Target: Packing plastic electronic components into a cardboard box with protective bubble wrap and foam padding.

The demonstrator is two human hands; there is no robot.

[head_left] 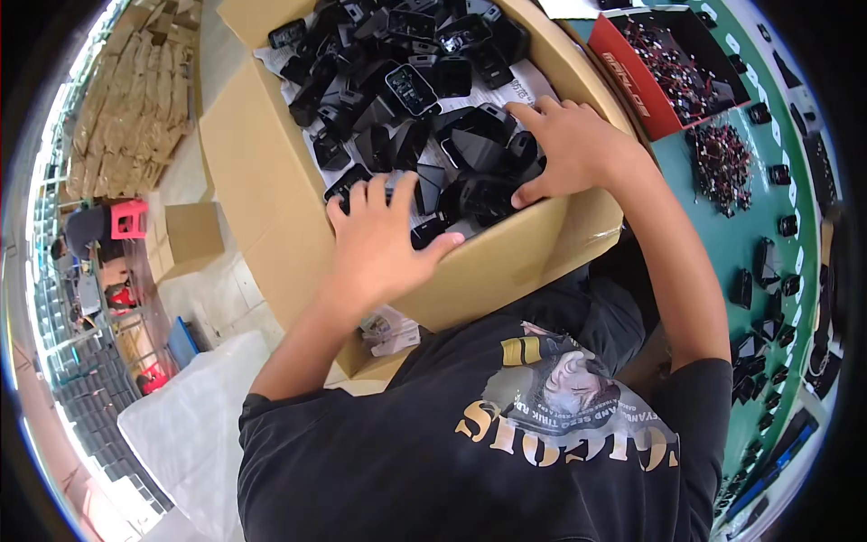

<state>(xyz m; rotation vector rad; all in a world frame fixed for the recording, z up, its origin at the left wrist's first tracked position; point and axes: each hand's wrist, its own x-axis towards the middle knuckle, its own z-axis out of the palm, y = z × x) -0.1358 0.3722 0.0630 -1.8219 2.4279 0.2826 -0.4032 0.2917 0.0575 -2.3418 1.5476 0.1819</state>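
On the left stands a red stool, and just beside it a small brown box. Next comes a big brown box, open at the top, with a heap of black gadgets inside. The left hand has its grip spread wide over the near part of the heap. The right hand has a spread grip too, its thumb down by the gadgets. Farther right, a red box full of little wired parts sits on a green tabletop
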